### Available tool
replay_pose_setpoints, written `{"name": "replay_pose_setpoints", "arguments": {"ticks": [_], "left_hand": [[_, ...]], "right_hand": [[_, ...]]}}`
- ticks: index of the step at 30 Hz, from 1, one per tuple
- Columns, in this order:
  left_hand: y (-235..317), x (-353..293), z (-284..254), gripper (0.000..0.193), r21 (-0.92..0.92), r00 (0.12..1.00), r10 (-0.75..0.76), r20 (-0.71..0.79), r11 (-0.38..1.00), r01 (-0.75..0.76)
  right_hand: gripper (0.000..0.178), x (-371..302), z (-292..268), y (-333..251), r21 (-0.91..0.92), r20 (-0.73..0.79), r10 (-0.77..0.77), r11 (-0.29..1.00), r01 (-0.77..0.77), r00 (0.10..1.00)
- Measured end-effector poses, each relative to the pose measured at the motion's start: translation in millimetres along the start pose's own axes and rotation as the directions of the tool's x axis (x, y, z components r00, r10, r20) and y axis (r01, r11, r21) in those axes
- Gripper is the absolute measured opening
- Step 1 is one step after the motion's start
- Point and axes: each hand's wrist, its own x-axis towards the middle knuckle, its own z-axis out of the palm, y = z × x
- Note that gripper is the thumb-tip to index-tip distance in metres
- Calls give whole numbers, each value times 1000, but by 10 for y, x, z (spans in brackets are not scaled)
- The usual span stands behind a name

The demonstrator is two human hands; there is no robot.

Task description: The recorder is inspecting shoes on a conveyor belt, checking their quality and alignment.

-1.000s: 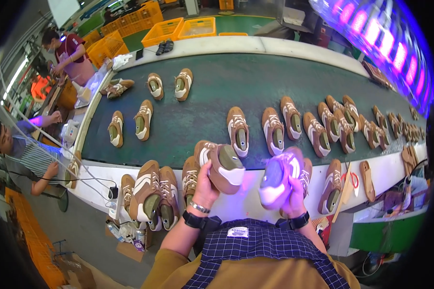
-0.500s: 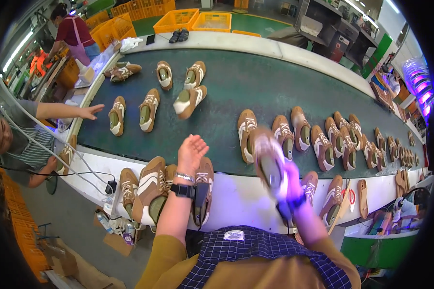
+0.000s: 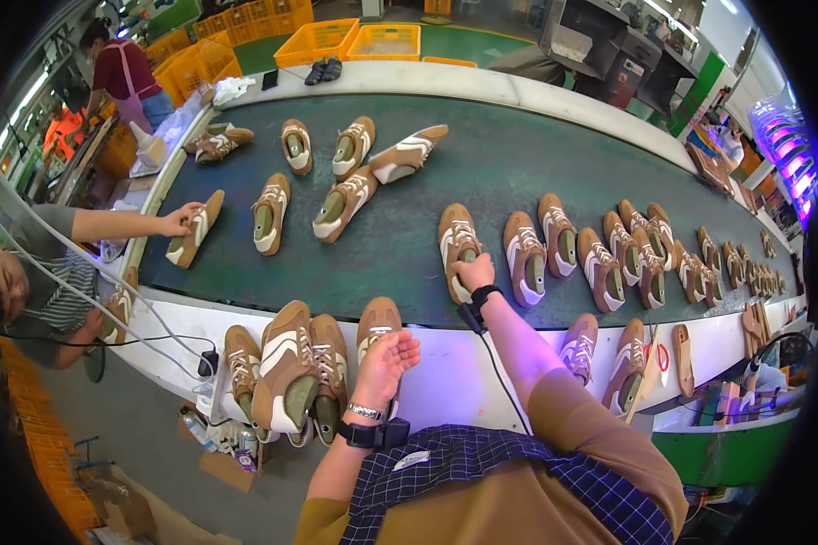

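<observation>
My right hand (image 3: 474,272) has closed on the heel end of a brown-and-white lace-up sneaker (image 3: 459,229), which lies toe-away on the dark green conveyor belt (image 3: 427,292). Bare and open, my left hand (image 3: 389,365) hovers with its palm turned inward, in front of another sneaker (image 3: 377,315) on the white near ledge (image 3: 454,368). Beside that one, a bigger-looking sneaker (image 3: 286,368) rests among others on the ledge. Farther up the belt, a tilted sneaker (image 3: 413,153) touches or overlaps a neighbouring sneaker (image 3: 344,205).
At the left, a co-worker's hand (image 3: 182,218) grips a sneaker (image 3: 197,232). Several sneakers line the belt to the right. Red-handled scissors (image 3: 663,357) and a shoe-shaped sole piece (image 3: 683,361) lie on the ledge. Cables hang over the left corner; yellow crates (image 3: 384,42) stand beyond.
The sneaker my right hand held has left it; a tilted one now lies in the far group. My right hand has gripped another. My left hand dropped nearer me. The co-worker grasped a sneaker.
</observation>
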Motion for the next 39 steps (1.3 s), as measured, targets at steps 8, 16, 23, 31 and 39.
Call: {"name": "replay_pose_setpoints", "arguments": {"ticks": [8,16,23,31,39], "left_hand": [[-190,119,177,38,116,999,-33,3,993,33],[-709,262,706,69,-149,948,-82,308,980,133],[-989,187,813,94,-32,868,-260,424,953,301],[-1057,78,1101,95,67,771,-338,540,930,361],[-895,-131,1433,100,52,751,-249,611,960,277]], "right_hand": [[32,-508,-626,261,744,545,-138,535,-401,827],[66,-1709,-1857,615,763,411,-418,644,-55,810],[85,-2034,-2474,1840,-32,-321,-76,997,69,944],[68,-2025,-2234,2139,592,13,305,765,-253,952],[57,-2178,-2818,1456,942,259,-119,251,-224,958]]}}
